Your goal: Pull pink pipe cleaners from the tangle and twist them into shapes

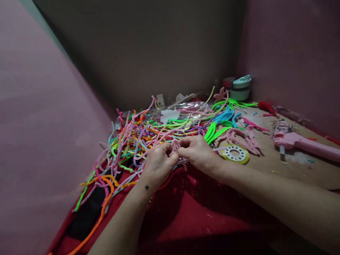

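My left hand (161,159) and my right hand (198,152) meet near the middle of the view, fingertips pinched on a small pink pipe-cleaner piece (175,144). A short pink end hangs below the fingers. Behind and left of my hands spreads a tangled heap of coloured pipe cleaners (143,132). Bright green leaf shapes (210,132) and a yellow tape roll (235,153) lie just beyond my right hand. The exact shape of the held piece is partly hidden by my fingers.
A pink glue gun (302,141) rests on the brown board (268,166) at the right. A mint-green container (240,88) stands at the back. Pink and blue pieces lie near the board's left edge. A black object (87,214) lies on red cloth (207,216).
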`<state>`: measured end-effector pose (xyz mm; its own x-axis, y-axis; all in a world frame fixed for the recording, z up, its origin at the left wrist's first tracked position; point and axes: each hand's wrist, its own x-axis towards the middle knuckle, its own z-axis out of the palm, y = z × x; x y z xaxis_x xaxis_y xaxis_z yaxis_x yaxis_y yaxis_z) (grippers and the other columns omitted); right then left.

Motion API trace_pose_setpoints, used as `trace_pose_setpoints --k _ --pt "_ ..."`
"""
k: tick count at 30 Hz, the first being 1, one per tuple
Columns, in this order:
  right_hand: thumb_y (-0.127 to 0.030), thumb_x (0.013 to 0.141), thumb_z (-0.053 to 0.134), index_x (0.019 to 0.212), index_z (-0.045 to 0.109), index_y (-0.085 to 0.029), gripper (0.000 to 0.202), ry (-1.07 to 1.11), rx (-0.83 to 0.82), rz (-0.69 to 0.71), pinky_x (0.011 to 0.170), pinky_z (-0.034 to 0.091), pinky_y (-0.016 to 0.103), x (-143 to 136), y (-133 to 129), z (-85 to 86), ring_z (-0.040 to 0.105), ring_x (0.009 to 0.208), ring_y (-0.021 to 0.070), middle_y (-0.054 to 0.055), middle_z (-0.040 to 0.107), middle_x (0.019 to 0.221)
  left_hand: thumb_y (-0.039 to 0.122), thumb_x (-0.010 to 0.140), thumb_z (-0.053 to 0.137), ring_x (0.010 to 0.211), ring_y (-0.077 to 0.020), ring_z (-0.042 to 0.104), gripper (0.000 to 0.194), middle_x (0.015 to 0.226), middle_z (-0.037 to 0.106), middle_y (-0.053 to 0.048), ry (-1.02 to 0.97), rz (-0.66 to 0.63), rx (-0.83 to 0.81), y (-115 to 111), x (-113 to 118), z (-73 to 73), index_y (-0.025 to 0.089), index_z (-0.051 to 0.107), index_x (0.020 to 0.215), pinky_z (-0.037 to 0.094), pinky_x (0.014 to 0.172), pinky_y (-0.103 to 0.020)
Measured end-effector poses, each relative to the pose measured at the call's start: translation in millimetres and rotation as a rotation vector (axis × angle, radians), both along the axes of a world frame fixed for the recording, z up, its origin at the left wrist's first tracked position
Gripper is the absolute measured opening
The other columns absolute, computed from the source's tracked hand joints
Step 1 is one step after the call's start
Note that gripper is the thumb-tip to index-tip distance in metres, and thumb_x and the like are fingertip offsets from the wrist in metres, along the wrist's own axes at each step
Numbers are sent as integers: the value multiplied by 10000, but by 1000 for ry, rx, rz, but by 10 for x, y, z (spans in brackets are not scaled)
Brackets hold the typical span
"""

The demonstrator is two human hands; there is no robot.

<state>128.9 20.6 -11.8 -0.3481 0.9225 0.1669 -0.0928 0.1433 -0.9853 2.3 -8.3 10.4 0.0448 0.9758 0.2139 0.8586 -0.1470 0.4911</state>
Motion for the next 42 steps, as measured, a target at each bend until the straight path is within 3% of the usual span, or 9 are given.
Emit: trace_pose_setpoints --k 6,13,15,20,23,27,30,35,42 --pt "-193 648 561 569 586 -133 103 28 -68 24 545 353 235 0 12 2 426 523 79 -18 528 557 216 697 462 483 -84 334 181 500 366 52 112 9 49 -33 21 45 178 399 532 227 499 -225" --pt "-289 656 603 630 619 -128 164 122 -136 76 520 332 237 1 61 -57 414 507 76 -20 531 567 282 751 466 493 -79 339 215 511 388 52 6 -34 0 7 -70 6 163 486 574 244 485 -212" --pt "-286 643 620 606 615 -127 163 146 -159 63 518 327 236 9 68 -37 408 500 74 -24 521 544 294 741 499 493 -75 341 192 523 407 50 -99 -58 -58 14 -88 24 155 523 611 258 479 -205" --pt "-208 585 648 554 589 -123 108 287 -273 52 505 325 239 30 93 28 426 486 77 -11 536 522 262 654 648 570 -77 460 163 668 546 18 -614 -193 -276 27 -124 103 138 577 733 372 546 -205" --pt "-164 549 654 527 568 -124 97 354 -298 46 482 298 229 32 118 29 405 465 66 -21 520 494 251 634 683 562 -76 468 160 671 575 4 -704 -165 -286 29 -123 112 134 625 725 364 518 -198" --pt "-149 553 617 532 567 -124 59 376 -293 28 460 252 226 35 147 2 372 450 60 -37 480 464 308 667 663 433 -52 373 212 537 541 20 -663 -74 -195 11 -80 80 139 682 792 274 414 -190" --pt "-138 556 581 538 567 -126 26 343 -273 10 454 230 229 45 157 -12 365 447 62 -37 471 462 302 726 589 411 -53 375 203 522 522 31 -585 -90 -89 -5 -57 45 152 672 834 295 409 -190" --pt "-139 562 554 520 555 -128 43 280 -253 -17 452 211 234 56 133 7 340 434 57 -43 450 447 252 783 517 500 -80 494 124 574 561 24 -198 -136 138 -19 -72 14 165 604 800 394 520 -186" --pt "-165 572 583 508 555 -135 76 229 -260 -53 454 224 233 43 91 71 329 440 54 -46 451 447 194 818 474 571 -87 523 107 656 590 8 257 -234 417 -36 -48 -13 175 553 747 386 572 -184"
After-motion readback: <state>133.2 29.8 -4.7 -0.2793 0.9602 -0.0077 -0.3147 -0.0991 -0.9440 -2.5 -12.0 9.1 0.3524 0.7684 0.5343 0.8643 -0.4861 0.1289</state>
